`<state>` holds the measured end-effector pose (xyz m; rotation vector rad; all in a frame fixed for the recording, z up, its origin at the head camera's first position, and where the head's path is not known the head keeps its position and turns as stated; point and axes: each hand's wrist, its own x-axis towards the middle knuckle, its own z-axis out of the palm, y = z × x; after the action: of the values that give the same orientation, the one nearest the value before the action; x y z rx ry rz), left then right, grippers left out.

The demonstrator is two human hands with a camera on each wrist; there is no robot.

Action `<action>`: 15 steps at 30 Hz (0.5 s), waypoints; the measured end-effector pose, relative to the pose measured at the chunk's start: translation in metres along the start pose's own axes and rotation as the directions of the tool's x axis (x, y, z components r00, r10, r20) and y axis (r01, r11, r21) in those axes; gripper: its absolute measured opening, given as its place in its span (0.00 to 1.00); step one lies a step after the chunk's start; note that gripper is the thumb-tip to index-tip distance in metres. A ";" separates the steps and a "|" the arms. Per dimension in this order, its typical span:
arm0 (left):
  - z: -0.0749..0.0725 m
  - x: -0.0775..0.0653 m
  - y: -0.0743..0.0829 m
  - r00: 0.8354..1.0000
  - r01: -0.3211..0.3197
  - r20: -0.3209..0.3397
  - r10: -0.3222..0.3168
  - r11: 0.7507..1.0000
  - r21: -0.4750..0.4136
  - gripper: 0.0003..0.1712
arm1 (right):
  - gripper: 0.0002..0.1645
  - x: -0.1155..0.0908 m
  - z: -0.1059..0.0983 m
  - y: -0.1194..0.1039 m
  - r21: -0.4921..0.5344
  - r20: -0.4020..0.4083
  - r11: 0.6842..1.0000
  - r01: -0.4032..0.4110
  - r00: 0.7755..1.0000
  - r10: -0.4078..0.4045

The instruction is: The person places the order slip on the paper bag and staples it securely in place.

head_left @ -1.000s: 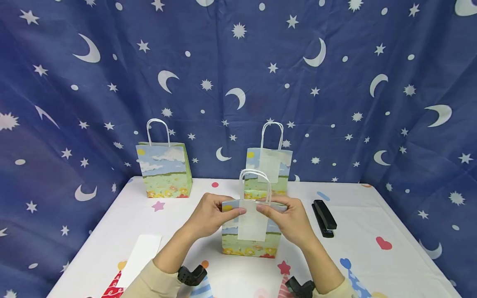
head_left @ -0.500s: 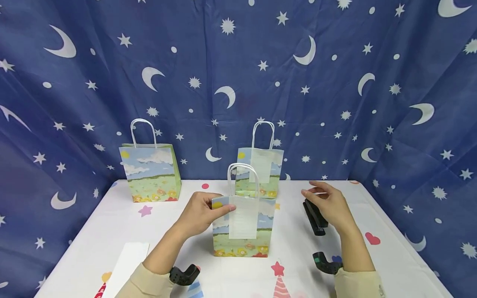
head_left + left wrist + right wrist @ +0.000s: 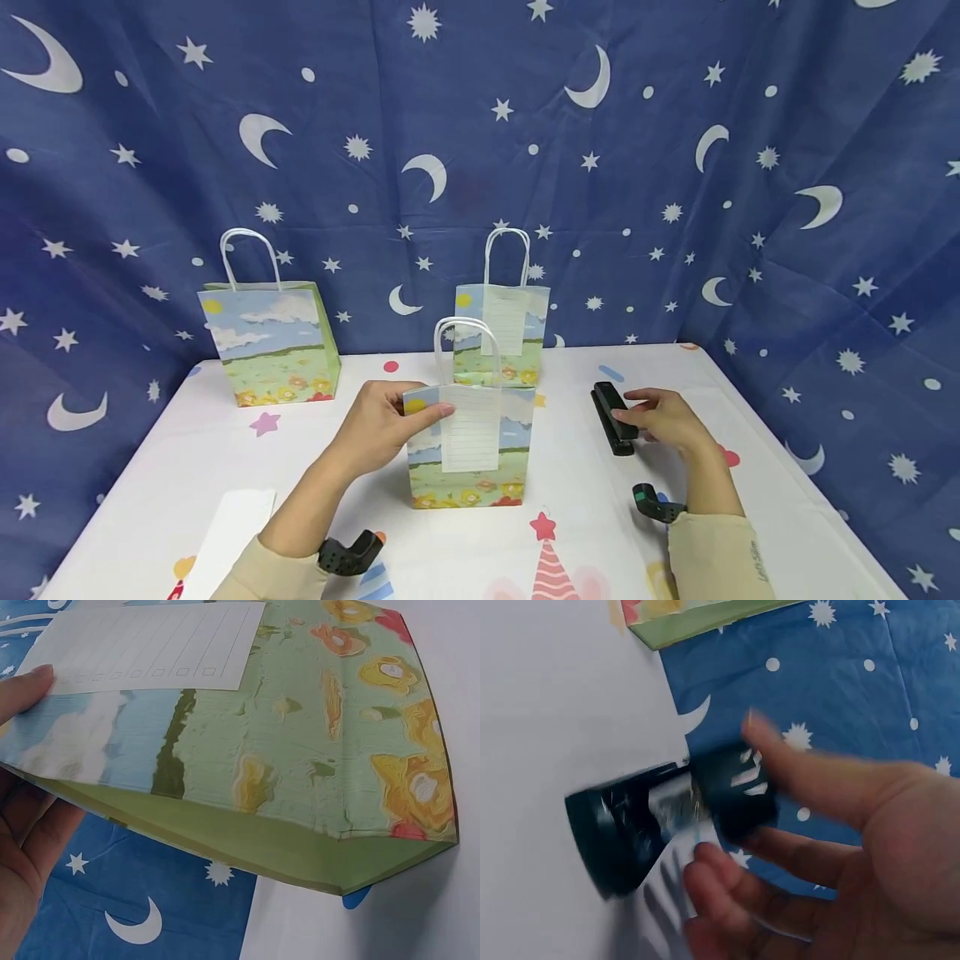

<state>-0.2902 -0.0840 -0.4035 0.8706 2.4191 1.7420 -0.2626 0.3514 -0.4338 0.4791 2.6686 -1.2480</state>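
A paper gift bag [image 3: 514,442] with a sky-and-meadow print and white handles stands mid-table. My left hand [image 3: 378,427] pinches its top left edge, thumb in front, fingers behind. The thumb's tip lies at the corner of a white lined card [image 3: 474,446] hanging over the bag's front; the left wrist view shows small checkboxes along the card. To the right, my right hand [image 3: 669,423] grips the upper arm of a black stapler [image 3: 609,410] between thumb and fingers. In the right wrist view the stapler [image 3: 622,832] is blurred, its jaws spread apart.
A similar bag [image 3: 498,367] with a lined card stands behind, near the table's back edge. Another bag [image 3: 273,342], without a visible card, is at the back left. A blank white sheet [image 3: 228,537] lies at the front left. A starry blue curtain [image 3: 480,167] surrounds the table.
My right hand has left the bag's top right edge, moved right and taken hold of the stapler. The left hand has kept its pinch on the bag. The head view has shifted right.
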 end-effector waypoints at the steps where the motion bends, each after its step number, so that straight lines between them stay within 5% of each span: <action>1: -0.002 -0.002 0.000 1.000 0.004 -0.006 -0.004 1.000 0.002 0.26 | 0.46 0.003 0.003 -0.001 -0.005 0.016 1.000 -0.010 1.000 0.010; 9: -0.004 -0.004 -0.001 1.000 -0.010 -0.015 0.010 1.000 -0.010 0.27 | 0.55 0.012 0.018 -0.009 -0.021 0.080 0.997 -0.069 0.994 0.071; 12: 0.001 -0.001 -0.001 1.000 -0.012 0.010 0.013 0.999 -0.040 0.21 | 0.53 0.006 0.014 -0.008 0.128 0.098 0.992 -0.018 0.995 0.006; 15: -0.001 -0.001 -0.001 1.000 0.003 0.020 -0.002 0.998 -0.060 0.13 | 0.50 0.002 0.011 -0.022 0.346 0.120 0.935 0.084 0.984 -0.133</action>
<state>-0.2902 -0.0852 -0.4038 0.8734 2.3412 1.7870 -0.2720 0.3301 -0.4256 0.2721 2.3968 -1.7192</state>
